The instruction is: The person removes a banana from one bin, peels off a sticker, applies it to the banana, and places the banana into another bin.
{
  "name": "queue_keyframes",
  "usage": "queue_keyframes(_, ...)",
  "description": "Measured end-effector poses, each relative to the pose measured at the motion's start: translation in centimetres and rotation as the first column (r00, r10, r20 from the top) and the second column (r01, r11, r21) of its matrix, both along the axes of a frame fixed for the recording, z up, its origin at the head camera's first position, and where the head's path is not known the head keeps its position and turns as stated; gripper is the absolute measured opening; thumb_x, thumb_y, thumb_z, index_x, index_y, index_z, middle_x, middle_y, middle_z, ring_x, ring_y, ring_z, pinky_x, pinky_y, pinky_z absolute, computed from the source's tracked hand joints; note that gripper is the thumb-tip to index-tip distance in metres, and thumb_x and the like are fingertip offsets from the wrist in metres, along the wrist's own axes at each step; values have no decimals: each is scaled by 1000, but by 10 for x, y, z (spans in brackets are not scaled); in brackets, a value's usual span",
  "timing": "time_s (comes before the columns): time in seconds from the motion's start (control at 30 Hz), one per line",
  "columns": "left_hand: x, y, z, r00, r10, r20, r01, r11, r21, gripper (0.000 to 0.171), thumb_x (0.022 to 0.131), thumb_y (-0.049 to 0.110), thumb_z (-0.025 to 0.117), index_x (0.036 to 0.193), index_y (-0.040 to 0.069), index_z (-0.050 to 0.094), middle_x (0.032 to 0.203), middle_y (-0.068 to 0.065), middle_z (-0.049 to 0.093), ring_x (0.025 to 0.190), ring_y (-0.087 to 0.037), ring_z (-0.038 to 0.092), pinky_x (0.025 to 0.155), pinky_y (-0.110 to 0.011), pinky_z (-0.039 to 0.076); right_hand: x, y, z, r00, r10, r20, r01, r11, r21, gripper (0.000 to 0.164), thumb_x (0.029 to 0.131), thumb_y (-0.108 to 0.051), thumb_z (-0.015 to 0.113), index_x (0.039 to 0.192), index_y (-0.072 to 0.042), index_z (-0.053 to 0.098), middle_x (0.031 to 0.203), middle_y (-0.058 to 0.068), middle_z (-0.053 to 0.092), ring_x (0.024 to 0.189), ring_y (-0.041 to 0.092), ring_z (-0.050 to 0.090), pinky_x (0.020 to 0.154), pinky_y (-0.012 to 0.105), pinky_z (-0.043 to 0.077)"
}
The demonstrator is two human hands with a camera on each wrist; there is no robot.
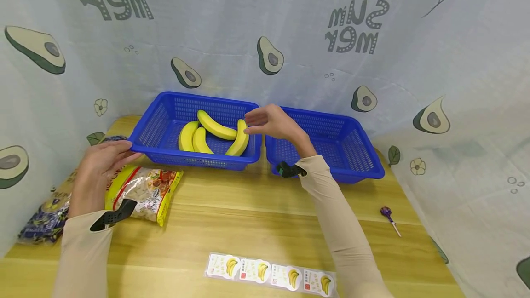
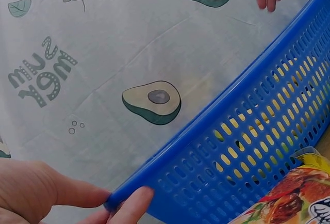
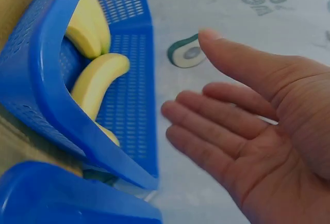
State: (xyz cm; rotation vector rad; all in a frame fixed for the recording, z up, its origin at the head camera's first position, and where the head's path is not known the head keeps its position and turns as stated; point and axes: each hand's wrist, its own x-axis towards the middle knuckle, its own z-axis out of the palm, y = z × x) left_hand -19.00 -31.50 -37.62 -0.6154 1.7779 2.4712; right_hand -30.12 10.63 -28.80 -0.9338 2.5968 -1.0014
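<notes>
My left hand (image 1: pixel 101 164) pinches the front-left corner of a blue plastic basket (image 1: pixel 198 159); in the left wrist view, thumb and fingers (image 2: pixel 131 206) are on either side of its rim. Several yellow bananas (image 1: pixel 216 125) lie inside. Over the basket's right end is my right hand (image 1: pixel 271 122), palm facing left and fingers fairly straight. The right wrist view has nothing in that hand (image 3: pixel 247 141), with its thumb spread from the fingers and a banana (image 3: pixel 100 84) in the basket beyond. A second blue basket (image 1: pixel 352 151) stands to the right, partly covered by my right wrist.
A yellow food bag (image 1: pixel 142 192) lies before the left basket, with a dark purple bag (image 1: pixel 47 217) farther left. A strip of banana labels (image 1: pixel 271 274) is near the front edge. At right lies a purple lollipop (image 1: pixel 387 214). An avocado-print curtain (image 1: pixel 232 22) hangs behind.
</notes>
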Motion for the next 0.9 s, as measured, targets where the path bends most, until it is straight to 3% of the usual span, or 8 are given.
queue_keyframes(0.17, 0, -1, -1, 1000, -16, -11, 16, 999, 28, 25, 108, 3, 60, 89, 14, 71, 81, 0, 75, 73, -14, 78, 75, -27, 65, -25, -14, -11, 994, 81, 68, -77, 996, -51, 51, 99, -12, 81, 145, 3, 65, 139, 21, 70, 127, 30, 71, 105, 37, 59)
queue_keyframes(0.4, -1, 0, -1, 1000, -14, -9, 14, 1000, -8, 4, 109, 5, 59, 111, 7, 62, 81, 1, 75, 73, -12, 78, 76, -27, 65, -54, -33, -24, 990, 94, 107, -84, 993, -87, 47, 97, -8, 82, 140, 3, 68, 134, 20, 73, 124, 30, 72, 106, 37, 59)
queue_keyframes(0.63, -2, 2, -1, 999, 5, 39, -3, 999, -54, 9, 109, 8, 61, 118, 6, 59, 79, 4, 74, 73, -11, 77, 76, -26, 65, -68, -46, -37, 991, 54, 126, -41, 994, -103, 47, 94, -6, 84, 138, 3, 70, 131, 18, 75, 120, 29, 74, 103, 36, 60)
queue_keyframes(0.9, -1, 3, 1, 1000, 19, 21, -18, 999, -40, 13, 108, 8, 63, 120, 7, 59, 80, 3, 74, 73, -12, 77, 74, -26, 65, -81, -68, -51, 988, 33, 149, -20, 996, -90, 49, 93, -4, 85, 139, 5, 69, 132, 19, 74, 121, 29, 73, 102, 35, 60)
